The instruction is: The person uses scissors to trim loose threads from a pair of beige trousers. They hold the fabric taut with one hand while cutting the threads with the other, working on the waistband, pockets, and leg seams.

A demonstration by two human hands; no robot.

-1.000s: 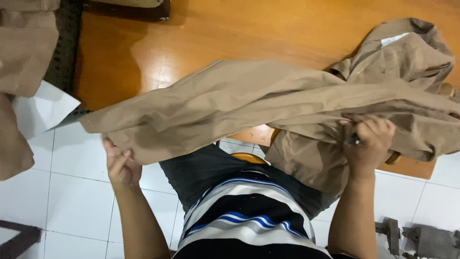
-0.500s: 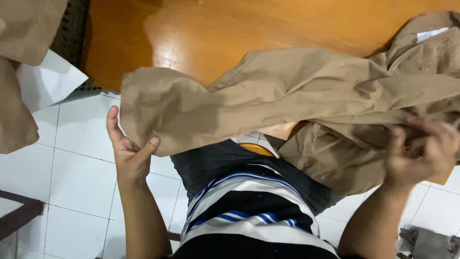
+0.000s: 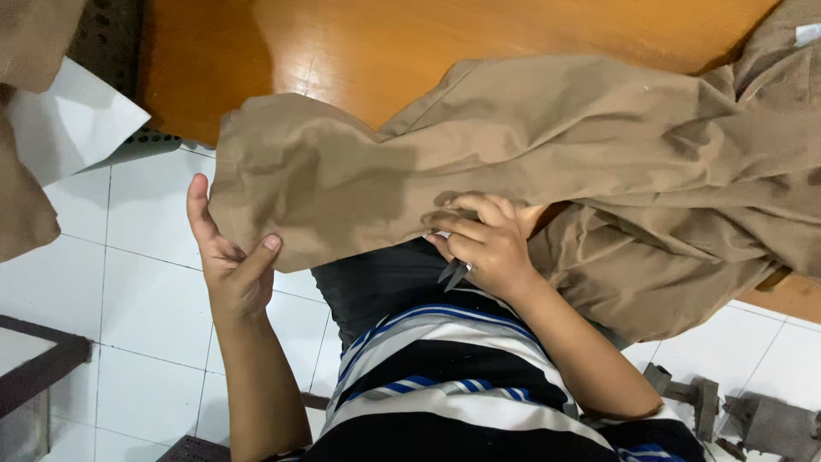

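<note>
Low in the frame is my striped shirt (image 3: 445, 376), with dark trousers (image 3: 385, 287) just above it. My left hand (image 3: 229, 257), left of centre, pinches the lower left edge of the tan cloth (image 3: 513, 154) between thumb and fingers. My right hand (image 3: 483, 244), at centre, has its fingers curled onto the cloth's lower edge, pressing it; small metal snips (image 3: 453, 274) poke out under the palm, blades close together, though I cannot tell how firmly I hold them. The cloth stretches from my left hand across the middle of the frame to a bunched heap at the right edge, draped over the near side of the wooden table (image 3: 359, 51). I judge this to be the checking-and-trimming step: the edge is pulled taut for a look. Any next move calls for keeping the cloth tight while the snips' tips come to the edge. Farther off, upper left, lie white paper (image 3: 68, 120) and more tan fabric (image 3: 26, 214) over the tiled floor (image 3: 128, 299).
</note>
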